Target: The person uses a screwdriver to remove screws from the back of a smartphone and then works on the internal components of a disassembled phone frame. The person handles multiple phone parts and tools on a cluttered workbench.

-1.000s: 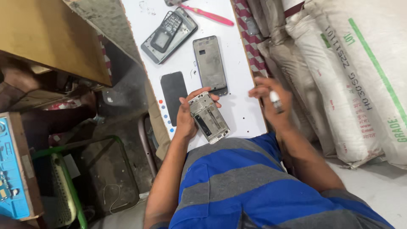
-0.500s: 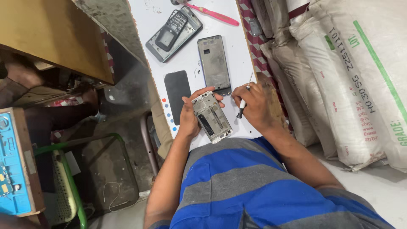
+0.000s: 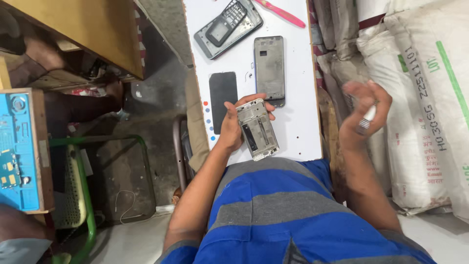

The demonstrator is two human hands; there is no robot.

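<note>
My left hand [image 3: 234, 124] grips an opened phone body [image 3: 257, 129], silver frame with its insides showing, over the near edge of the white table [image 3: 298, 127]. My right hand [image 3: 364, 115] is raised off to the right of the table, blurred, holding a small white-handled tool [image 3: 367, 117]. Just beyond the held phone lie a grey phone frame [image 3: 269, 68] and a black screen panel [image 3: 223, 100].
Farther up the table lie a dark phone housing with a keypad phone on it [image 3: 228, 28] and a pink-handled tool [image 3: 285, 13]. White sacks [image 3: 420, 98] stack at the right. A wooden bench [image 3: 93, 29], a blue board [image 3: 17, 146] and a green-framed stool [image 3: 83, 195] stand left.
My right hand has swung away from the phone, out to the right and upward, still holding the small tool. My left hand keeps the phone body in place.
</note>
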